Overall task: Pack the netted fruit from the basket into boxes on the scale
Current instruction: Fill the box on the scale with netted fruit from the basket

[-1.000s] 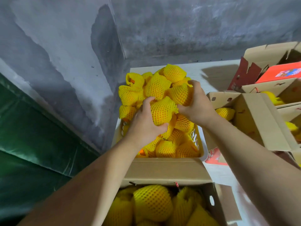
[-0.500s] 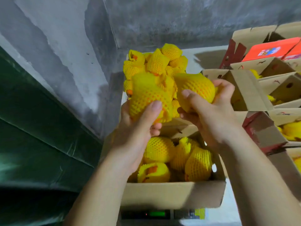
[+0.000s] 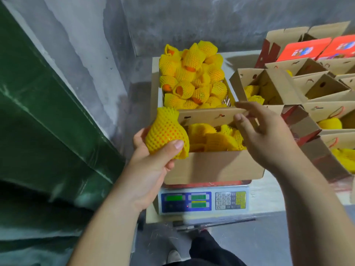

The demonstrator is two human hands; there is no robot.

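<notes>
Holding one netted fruit (image 3: 166,132) in your left hand (image 3: 151,162), you are gripping it with the thumb across its front and the fingers wrapped behind, where they are mostly hidden. It is sitting at the left edge of the cardboard box (image 3: 213,166), level with the box's rim. Orange skin is showing through the yellow foam net, but the fruit itself is too covered to name.

Your right hand (image 3: 267,137) is hovering over the right side of the box with fingers spread and relaxed, holding nothing; whether its fingertips are touching the far flap is hard to tell. More netted fruit is lying inside the box, partly hidden by that hand and by the flap.

The box is resting on the scale (image 3: 203,200), covering its platform, so only the front panel is showing, and the readouts are too blurred to read.

Behind the box, the basket (image 3: 227,101) is heaped with netted fruit, and only a sliver of its rim is peeking out. To the right, other open boxes (image 3: 317,89) are running off the frame edge, some with yellow fruit inside.
</notes>
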